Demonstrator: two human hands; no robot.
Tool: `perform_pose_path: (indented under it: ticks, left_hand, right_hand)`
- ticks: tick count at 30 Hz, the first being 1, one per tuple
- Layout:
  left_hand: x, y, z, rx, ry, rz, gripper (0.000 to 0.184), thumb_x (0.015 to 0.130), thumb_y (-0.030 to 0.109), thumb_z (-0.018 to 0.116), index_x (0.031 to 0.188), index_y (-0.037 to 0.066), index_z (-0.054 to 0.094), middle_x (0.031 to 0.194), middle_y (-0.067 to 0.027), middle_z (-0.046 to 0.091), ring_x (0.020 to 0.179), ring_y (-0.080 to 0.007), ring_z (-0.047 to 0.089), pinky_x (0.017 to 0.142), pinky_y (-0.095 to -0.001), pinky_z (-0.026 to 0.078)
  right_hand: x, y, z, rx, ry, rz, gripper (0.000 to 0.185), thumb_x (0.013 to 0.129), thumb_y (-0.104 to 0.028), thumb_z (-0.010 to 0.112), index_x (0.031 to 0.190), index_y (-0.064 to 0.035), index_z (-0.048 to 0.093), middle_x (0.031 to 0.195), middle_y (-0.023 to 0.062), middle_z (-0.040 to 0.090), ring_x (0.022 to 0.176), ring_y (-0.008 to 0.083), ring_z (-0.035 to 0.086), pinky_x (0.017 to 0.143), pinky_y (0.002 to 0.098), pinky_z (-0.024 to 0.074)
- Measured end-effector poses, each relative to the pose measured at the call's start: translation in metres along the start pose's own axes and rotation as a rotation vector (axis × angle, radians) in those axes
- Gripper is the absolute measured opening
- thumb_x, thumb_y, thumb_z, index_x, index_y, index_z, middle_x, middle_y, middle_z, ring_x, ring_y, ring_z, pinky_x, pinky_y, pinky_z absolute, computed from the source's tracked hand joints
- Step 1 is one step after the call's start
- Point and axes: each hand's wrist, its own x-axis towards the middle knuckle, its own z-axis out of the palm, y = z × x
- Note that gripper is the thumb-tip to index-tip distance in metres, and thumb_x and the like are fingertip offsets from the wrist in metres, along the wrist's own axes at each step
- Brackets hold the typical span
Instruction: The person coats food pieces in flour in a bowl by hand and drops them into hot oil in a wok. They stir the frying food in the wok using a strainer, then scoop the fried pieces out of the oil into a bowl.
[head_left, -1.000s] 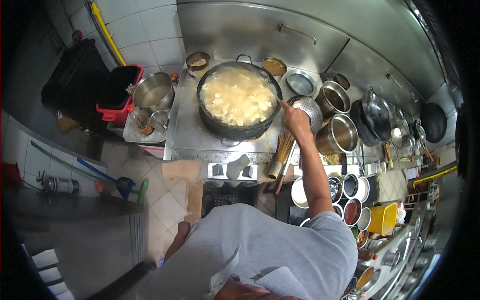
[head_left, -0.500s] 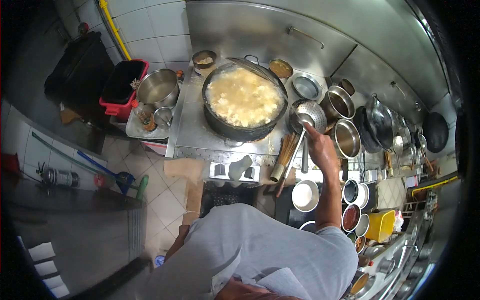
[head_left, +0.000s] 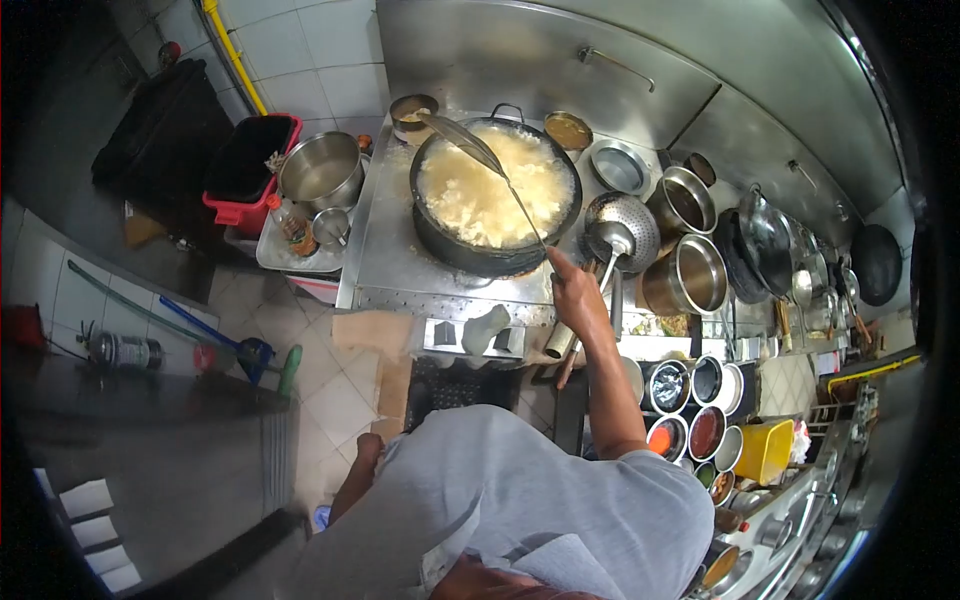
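Observation:
My right hand is closed round the handle of a long skimmer, just off the near right rim of a large black wok. The skimmer's wide head hangs over the wok's far left part, tilted. Pale pieces of food bubble in cloudy liquid in the wok. To the right of the wok lies a perforated ladle, with another ladle resting in it. My left hand hangs low by my side, near my waist; its fingers are hidden.
Two steel pots stand right of the perforated ladle. Bamboo brushes and a stick lie near the counter's front edge. Sauce containers and a yellow bin are at the right. A steel pot and a bottle stand at the left.
The skimmer's head has swung from the wok's right side to its far left. My right hand moved right and away from the wok, then back left toward its rim.

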Motion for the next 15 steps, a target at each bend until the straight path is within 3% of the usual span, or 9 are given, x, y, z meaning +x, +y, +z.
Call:
perform_pose_path:
  ticks: [2, 4, 9, 15]
  left_hand:
    - [-0.002, 0.005, -0.003, -0.106, -0.078, -0.088, 0.012, 0.075, 0.021, 0.065, 0.073, 0.011, 0.071, 0.073, -0.0088, 0.069, 0.07, -0.0284, 0.068, 0.06, -0.0417, 0.053]
    - [-0.003, 0.007, 0.007, -0.274, -0.127, -0.227, 0.013, 0.076, 0.021, 0.064, 0.074, 0.01, 0.071, 0.072, -0.0088, 0.069, 0.069, -0.0279, 0.068, 0.06, -0.0418, 0.053]
    - [-0.015, 0.019, 0.048, -0.534, 0.19, -0.393, 0.013, 0.076, 0.017, 0.062, 0.075, 0.008, 0.071, 0.07, -0.01, 0.068, 0.066, -0.0291, 0.068, 0.059, -0.0427, 0.053]
    - [-0.017, 0.014, 0.051, -0.36, 0.06, -0.261, 0.011, 0.075, 0.017, 0.063, 0.073, 0.009, 0.071, 0.071, -0.0106, 0.069, 0.067, -0.0296, 0.068, 0.059, -0.0429, 0.053]
  right_hand:
    - [-0.009, 0.001, 0.002, 0.131, 0.067, -0.13, 0.046, 0.085, -0.004, 0.052, 0.131, -0.0068, 0.056, 0.105, 0.0303, 0.063, 0.102, 0.0427, 0.062, 0.086, 0.0444, 0.0496]
    - [-0.017, -0.001, 0.003, 0.118, 0.012, -0.115, 0.045, 0.087, -0.005, 0.055, 0.132, -0.0066, 0.056, 0.107, 0.0295, 0.063, 0.103, 0.0416, 0.062, 0.086, 0.0421, 0.0499]
    - [-0.031, -0.008, 0.023, 0.152, -0.094, -0.069, 0.045, 0.087, -0.005, 0.056, 0.132, -0.0063, 0.056, 0.107, 0.029, 0.063, 0.103, 0.0428, 0.062, 0.086, 0.0427, 0.0504]
    - [-0.016, -0.01, 0.061, 0.086, -0.058, -0.015, 0.049, 0.084, -0.002, 0.052, 0.133, -0.0072, 0.055, 0.101, 0.0323, 0.063, 0.098, 0.0461, 0.061, 0.084, 0.0485, 0.0494]
